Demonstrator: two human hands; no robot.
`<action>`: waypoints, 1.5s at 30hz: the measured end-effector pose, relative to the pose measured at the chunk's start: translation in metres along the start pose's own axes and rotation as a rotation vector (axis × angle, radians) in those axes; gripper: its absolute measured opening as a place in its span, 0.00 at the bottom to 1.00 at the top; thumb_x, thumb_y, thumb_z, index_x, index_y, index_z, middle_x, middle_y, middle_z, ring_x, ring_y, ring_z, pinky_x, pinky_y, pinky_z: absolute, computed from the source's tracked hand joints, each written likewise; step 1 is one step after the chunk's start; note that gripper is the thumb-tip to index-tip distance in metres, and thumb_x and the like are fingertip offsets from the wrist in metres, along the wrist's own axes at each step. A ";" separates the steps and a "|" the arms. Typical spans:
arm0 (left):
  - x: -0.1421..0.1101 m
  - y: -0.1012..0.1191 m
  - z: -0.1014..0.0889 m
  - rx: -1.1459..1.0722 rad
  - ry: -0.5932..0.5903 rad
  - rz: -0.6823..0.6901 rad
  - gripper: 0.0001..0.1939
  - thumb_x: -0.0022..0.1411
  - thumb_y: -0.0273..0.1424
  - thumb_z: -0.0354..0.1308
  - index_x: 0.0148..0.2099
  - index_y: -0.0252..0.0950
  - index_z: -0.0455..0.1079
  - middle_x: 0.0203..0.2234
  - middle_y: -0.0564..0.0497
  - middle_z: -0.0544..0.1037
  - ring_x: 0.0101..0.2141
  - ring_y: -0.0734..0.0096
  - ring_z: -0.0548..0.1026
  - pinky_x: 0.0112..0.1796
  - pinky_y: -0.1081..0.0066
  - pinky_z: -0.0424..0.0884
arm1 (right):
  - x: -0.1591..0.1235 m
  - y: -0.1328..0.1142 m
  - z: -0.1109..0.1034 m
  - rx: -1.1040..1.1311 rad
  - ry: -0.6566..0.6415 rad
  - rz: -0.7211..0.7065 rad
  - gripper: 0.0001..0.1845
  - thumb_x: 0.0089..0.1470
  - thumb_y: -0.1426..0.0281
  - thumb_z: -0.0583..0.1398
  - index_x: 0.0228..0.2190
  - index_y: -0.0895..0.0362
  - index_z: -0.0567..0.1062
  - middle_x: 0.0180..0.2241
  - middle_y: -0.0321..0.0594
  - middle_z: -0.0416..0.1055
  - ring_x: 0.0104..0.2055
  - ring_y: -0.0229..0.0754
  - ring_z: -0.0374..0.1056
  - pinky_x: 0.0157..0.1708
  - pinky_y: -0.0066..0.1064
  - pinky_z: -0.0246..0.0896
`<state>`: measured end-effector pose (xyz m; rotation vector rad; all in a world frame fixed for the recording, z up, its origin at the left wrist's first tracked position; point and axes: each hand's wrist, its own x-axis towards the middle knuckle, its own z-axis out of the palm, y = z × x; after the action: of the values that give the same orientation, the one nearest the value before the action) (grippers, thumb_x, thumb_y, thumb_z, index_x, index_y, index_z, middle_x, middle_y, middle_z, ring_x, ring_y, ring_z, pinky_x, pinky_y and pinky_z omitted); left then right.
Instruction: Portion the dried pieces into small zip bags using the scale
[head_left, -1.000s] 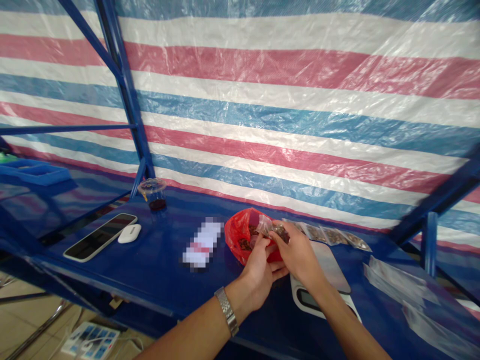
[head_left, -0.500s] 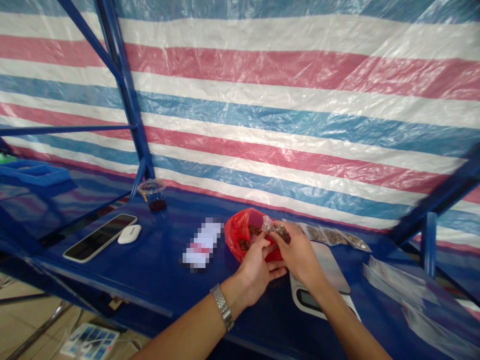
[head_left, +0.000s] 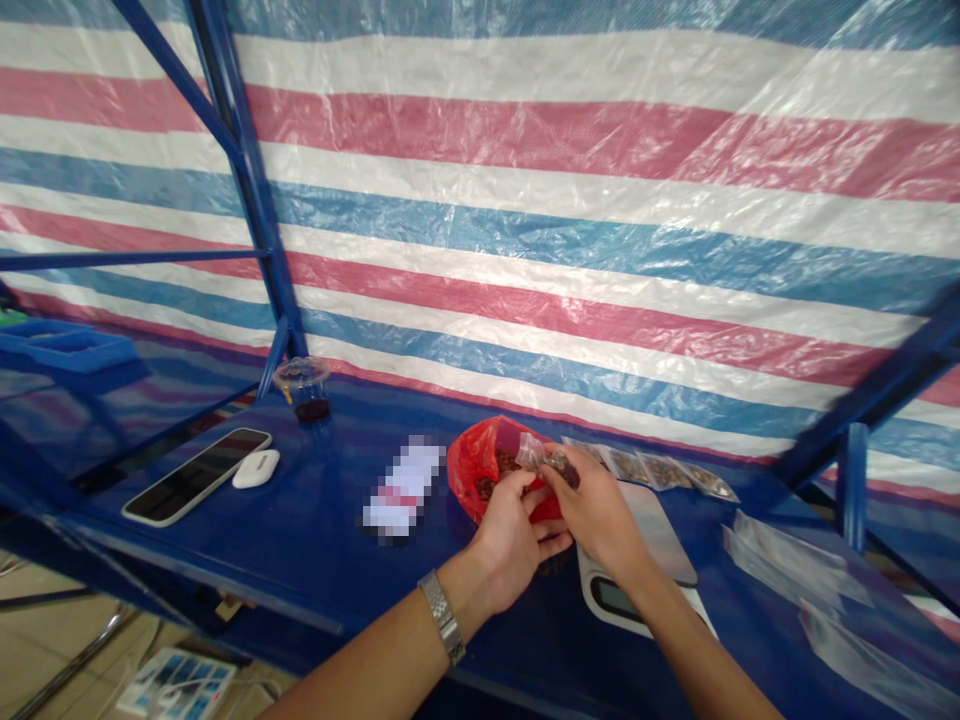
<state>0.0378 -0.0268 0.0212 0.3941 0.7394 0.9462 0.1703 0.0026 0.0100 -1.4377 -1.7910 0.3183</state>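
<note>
Left hand: The left hand [head_left: 506, 545], a metal-link wristwatch [head_left: 442, 615] on its wrist, is half closed above the surface [head_left: 300, 570], its fingers curled toward the mouth of a red plastic bag [head_left: 474, 470]; whether they grip anything cannot be told.

Right hand: The right hand [head_left: 592, 510] pinches a small clear bag [head_left: 531, 452] between thumb and fingers, high over the red bag's right side, with dark contents bunched at the pinch.

Red bag: Crumpled open on the blue surface, just in front of both hands, it holds dark brown pieces [head_left: 499, 475], their exact kind too small to tell.

Scale: A white digital scale [head_left: 626, 595] sits under and just right of the right forearm, its display toward the person.

Packets: A row of small filled, see-through packets [head_left: 645, 468] lies overlapping along the far edge, just right of the hands.

Right side: A loose pile of flat transparent sleeves [head_left: 795, 570] lies at the lower right of the frame.

Left side: A smartphone [head_left: 195, 490], a white earbud case [head_left: 255, 468] and a blurred white packet [head_left: 403, 488] lie in a line toward the red bag. A lidded plastic cup [head_left: 304, 390] with dark liquid stands at the back.

Setting: Striped red, white and blue tarpaulin [head_left: 525, 200] hangs behind a blue steel frame [head_left: 247, 190]. A blue tray [head_left: 67, 350] sits at the upper left, and a power strip [head_left: 176, 685] lies on the floor at the lower left.
</note>
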 end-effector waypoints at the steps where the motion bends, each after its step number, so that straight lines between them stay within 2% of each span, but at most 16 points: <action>1: 0.001 -0.001 0.000 -0.002 0.006 -0.003 0.13 0.68 0.38 0.48 0.48 0.41 0.70 0.49 0.51 0.79 0.26 0.74 0.75 0.35 0.69 0.70 | 0.000 0.000 0.000 0.008 -0.013 0.006 0.16 0.63 0.64 0.56 0.47 0.52 0.79 0.49 0.46 0.78 0.51 0.53 0.74 0.53 0.45 0.65; 4: 0.003 -0.003 -0.001 0.007 0.009 0.021 0.17 0.69 0.38 0.49 0.57 0.46 0.67 0.45 0.52 0.79 0.24 0.76 0.75 0.32 0.71 0.69 | -0.001 -0.001 0.000 0.043 -0.046 0.039 0.16 0.63 0.63 0.56 0.48 0.52 0.78 0.50 0.46 0.78 0.51 0.53 0.74 0.53 0.46 0.66; 7: 0.004 -0.004 -0.001 0.061 -0.016 0.082 0.24 0.69 0.36 0.49 0.66 0.52 0.61 0.46 0.52 0.80 0.22 0.78 0.75 0.31 0.73 0.69 | -0.002 0.002 -0.001 0.088 -0.040 0.083 0.16 0.62 0.61 0.58 0.48 0.52 0.76 0.49 0.45 0.79 0.48 0.52 0.76 0.51 0.46 0.67; 10: 0.002 -0.004 -0.002 0.181 0.005 0.157 0.30 0.69 0.34 0.49 0.71 0.52 0.52 0.43 0.51 0.81 0.23 0.76 0.78 0.32 0.72 0.70 | -0.002 0.005 -0.004 0.172 0.004 0.087 0.16 0.58 0.62 0.61 0.47 0.52 0.74 0.47 0.44 0.80 0.49 0.51 0.77 0.51 0.43 0.69; 12: 0.000 -0.002 -0.003 0.281 0.027 0.221 0.34 0.69 0.35 0.51 0.74 0.51 0.48 0.41 0.50 0.82 0.25 0.73 0.79 0.34 0.71 0.72 | -0.002 0.005 -0.008 0.255 0.012 0.090 0.20 0.56 0.61 0.63 0.50 0.52 0.72 0.45 0.43 0.81 0.48 0.50 0.77 0.50 0.42 0.70; 14: -0.003 -0.001 -0.005 0.371 0.023 0.308 0.35 0.69 0.35 0.54 0.74 0.49 0.49 0.45 0.48 0.82 0.29 0.71 0.81 0.38 0.69 0.74 | -0.004 0.003 -0.014 0.308 0.003 0.083 0.25 0.56 0.58 0.63 0.53 0.53 0.71 0.44 0.44 0.81 0.46 0.49 0.78 0.49 0.41 0.71; 18: -0.006 -0.001 -0.007 0.513 -0.017 0.495 0.32 0.68 0.33 0.56 0.72 0.45 0.57 0.58 0.45 0.76 0.37 0.71 0.80 0.45 0.70 0.73 | -0.008 -0.004 -0.022 0.277 -0.031 0.009 0.20 0.62 0.56 0.59 0.50 0.52 0.76 0.50 0.44 0.80 0.49 0.49 0.77 0.53 0.40 0.70; 20: -0.007 -0.004 -0.005 0.538 -0.007 0.442 0.32 0.69 0.32 0.54 0.73 0.44 0.55 0.53 0.44 0.78 0.33 0.72 0.80 0.40 0.70 0.73 | -0.011 -0.005 -0.023 0.238 -0.019 0.024 0.19 0.63 0.56 0.57 0.48 0.52 0.77 0.49 0.44 0.80 0.47 0.49 0.78 0.50 0.40 0.71; 23: -0.010 -0.012 0.004 0.477 -0.014 0.224 0.32 0.71 0.33 0.48 0.74 0.43 0.51 0.39 0.47 0.82 0.24 0.74 0.78 0.30 0.72 0.70 | -0.011 -0.006 -0.020 0.173 0.038 0.084 0.20 0.63 0.56 0.56 0.49 0.53 0.76 0.46 0.45 0.81 0.44 0.50 0.78 0.46 0.39 0.71; 26: -0.011 -0.020 0.012 0.324 -0.060 0.136 0.29 0.70 0.31 0.46 0.72 0.44 0.54 0.34 0.51 0.81 0.22 0.76 0.77 0.30 0.73 0.69 | -0.007 -0.009 -0.017 0.103 0.072 0.127 0.22 0.62 0.58 0.57 0.53 0.53 0.74 0.45 0.45 0.82 0.46 0.51 0.78 0.48 0.40 0.70; 30: -0.005 -0.022 0.017 0.094 -0.029 0.110 0.26 0.69 0.31 0.46 0.67 0.47 0.60 0.38 0.52 0.81 0.23 0.78 0.75 0.32 0.74 0.69 | 0.009 -0.017 -0.011 -0.013 -0.004 0.106 0.19 0.64 0.61 0.55 0.51 0.53 0.77 0.43 0.45 0.83 0.46 0.52 0.79 0.46 0.39 0.69; 34: 0.005 -0.017 0.012 -0.052 0.010 0.067 0.19 0.68 0.33 0.48 0.58 0.43 0.68 0.47 0.52 0.80 0.26 0.79 0.75 0.33 0.74 0.68 | 0.028 -0.020 -0.003 -0.108 -0.059 0.020 0.17 0.65 0.65 0.54 0.46 0.53 0.81 0.46 0.44 0.83 0.48 0.51 0.79 0.47 0.36 0.67; 38: 0.009 -0.015 0.006 -0.013 0.007 0.052 0.23 0.65 0.31 0.49 0.61 0.46 0.64 0.41 0.53 0.80 0.26 0.77 0.76 0.33 0.74 0.67 | 0.035 -0.016 0.002 -0.242 -0.166 0.007 0.19 0.68 0.63 0.52 0.41 0.51 0.83 0.40 0.41 0.84 0.42 0.49 0.79 0.41 0.33 0.65; 40: 0.009 -0.015 0.005 0.022 -0.009 0.046 0.24 0.65 0.30 0.49 0.62 0.47 0.62 0.39 0.54 0.80 0.26 0.77 0.76 0.33 0.74 0.67 | 0.033 -0.014 0.003 -0.280 -0.179 0.008 0.19 0.68 0.63 0.52 0.41 0.50 0.83 0.40 0.41 0.84 0.41 0.48 0.79 0.40 0.32 0.64; 45: 0.007 -0.014 0.004 0.053 -0.028 0.003 0.16 0.67 0.34 0.47 0.53 0.38 0.68 0.43 0.51 0.79 0.26 0.77 0.76 0.33 0.73 0.68 | 0.029 -0.014 0.002 -0.269 -0.204 -0.003 0.18 0.67 0.64 0.53 0.39 0.50 0.83 0.39 0.39 0.84 0.40 0.47 0.78 0.39 0.32 0.63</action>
<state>0.0510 -0.0282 0.0128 0.4540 0.7396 0.9240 0.1581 0.0251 0.0295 -1.6369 -2.0624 0.2358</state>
